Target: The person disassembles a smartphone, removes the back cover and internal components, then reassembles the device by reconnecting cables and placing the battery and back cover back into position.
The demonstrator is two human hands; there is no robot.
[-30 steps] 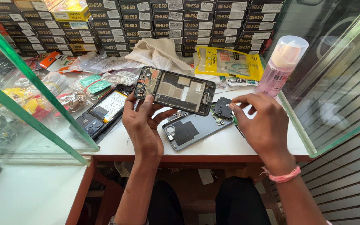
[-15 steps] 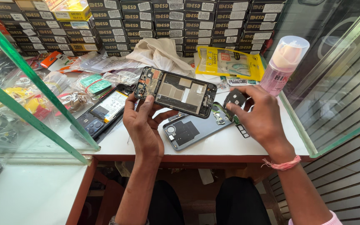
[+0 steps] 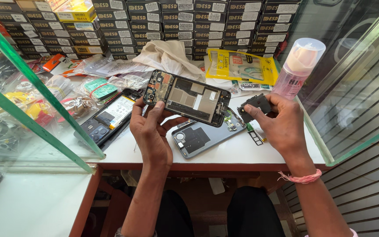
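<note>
Black cover (image 3: pixel 254 105) now higher in right hand (image 3: pixel 281 127) (left hand (image 3: pixel 152 131) gripping opened phone (image 3: pixel 187 97))

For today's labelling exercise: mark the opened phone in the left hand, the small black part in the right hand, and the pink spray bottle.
opened phone (image 3: pixel 189 98), head view, on its bare middle plate.
small black part (image 3: pixel 256 104), head view, on its flat top face.
pink spray bottle (image 3: pixel 297 66), head view, on its clear cap.

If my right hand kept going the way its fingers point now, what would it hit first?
The right hand, holding a small black part, points left toward the opened phone in the left hand; it would likely meet its right end first, though depth is unclear.
</note>
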